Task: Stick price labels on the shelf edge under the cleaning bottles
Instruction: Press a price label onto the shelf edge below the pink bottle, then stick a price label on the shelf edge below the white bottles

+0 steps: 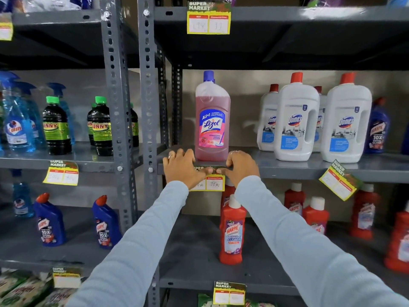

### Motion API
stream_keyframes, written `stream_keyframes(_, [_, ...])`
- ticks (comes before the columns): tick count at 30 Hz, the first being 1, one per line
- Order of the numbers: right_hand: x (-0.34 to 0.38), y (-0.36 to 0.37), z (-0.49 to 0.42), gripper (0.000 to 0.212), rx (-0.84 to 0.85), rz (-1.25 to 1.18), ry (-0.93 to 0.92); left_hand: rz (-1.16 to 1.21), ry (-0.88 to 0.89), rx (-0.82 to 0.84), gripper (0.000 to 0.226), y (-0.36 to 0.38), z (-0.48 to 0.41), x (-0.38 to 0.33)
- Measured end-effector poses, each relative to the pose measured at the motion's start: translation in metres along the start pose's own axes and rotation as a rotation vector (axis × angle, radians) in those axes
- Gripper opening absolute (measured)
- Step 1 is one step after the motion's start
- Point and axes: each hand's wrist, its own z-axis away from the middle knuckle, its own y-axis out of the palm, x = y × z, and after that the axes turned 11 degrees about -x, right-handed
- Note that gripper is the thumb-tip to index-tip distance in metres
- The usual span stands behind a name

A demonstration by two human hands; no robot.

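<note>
Pressing yellow price label (214, 183), green header, handwritten price, both thumbs on top

Both my arms reach forward and slightly up, sleeves drawn down to the wrists. My left hand (182, 167) lies palm down, fingers (177, 155) spread and curled forward, a ring on one of them. My right hand (240, 166) mirrors it, also ringed. My thumbs point inward toward each other, tips nearly meeting between the hands.
</note>
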Motion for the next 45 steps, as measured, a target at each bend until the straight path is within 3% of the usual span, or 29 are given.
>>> stream_keyframes(6, [-0.011, 0.002, 0.006, 0.019, -0.004, -0.035, -0.050, -0.018, -0.104, 0.102, 0.049, -0.011, -0.015, -0.010])
stream_keyframes(11, [-0.041, -0.020, 0.012, 0.020, 0.099, -0.153, -0.073, -0.023, -0.158, 0.322, 0.061, -0.025, -0.027, -0.020])
stream_keyframes(14, [-0.086, -0.049, 0.025, 0.030, -0.114, -0.088, -0.042, -0.124, -0.001, 0.171, 0.055, -0.019, -0.009, -0.039])
stream_keyframes(16, [-0.130, -0.076, 0.035, 0.032, -0.283, 0.001, 0.036, 0.112, 0.118, 0.090, 0.045, -0.011, 0.012, -0.067])
stream_keyframes(19, [-0.201, -0.113, 0.050, 0.042, -0.428, 0.187, 0.171, 0.437, 0.252, 0.261, 0.035, 0.003, 0.037, -0.120])
stream_keyframes(23, [-0.274, -0.147, 0.052, 0.055, -0.298, 0.369, 0.315, 0.330, 0.505, 0.317, 0.041, 0.026, 0.047, -0.204])
stream_keyframes(25, [-0.297, -0.149, 0.041, 0.058, -0.161, 0.483, 0.248, 0.282, 0.525, 0.392, 0.045, 0.036, 0.048, -0.246])
stream_keyframes(28, [-0.307, -0.146, 0.022, 0.043, -0.062, 0.345, 0.204, 0.091, 0.551, 0.440, 0.050, 0.047, 0.047, -0.294])
stream_keyframes(34, [-0.319, -0.142, 0.000, 0.035, -0.025, 0.092, 0.200, -0.337, 0.687, 0.295, 0.044, 0.058, 0.044, -0.339])
stream_keyframes(39, [-0.317, -0.137, -0.007, 0.027, 0.025, 0.036, 0.183, -0.321, 0.633, 0.405, 0.028, 0.050, 0.039, -0.349])
stream_keyframes(45, [-0.326, -0.132, -0.006, 0.022, -0.050, -0.043, 0.155, -0.270, 0.635, 0.356, 0.021, 0.052, 0.050, -0.344])
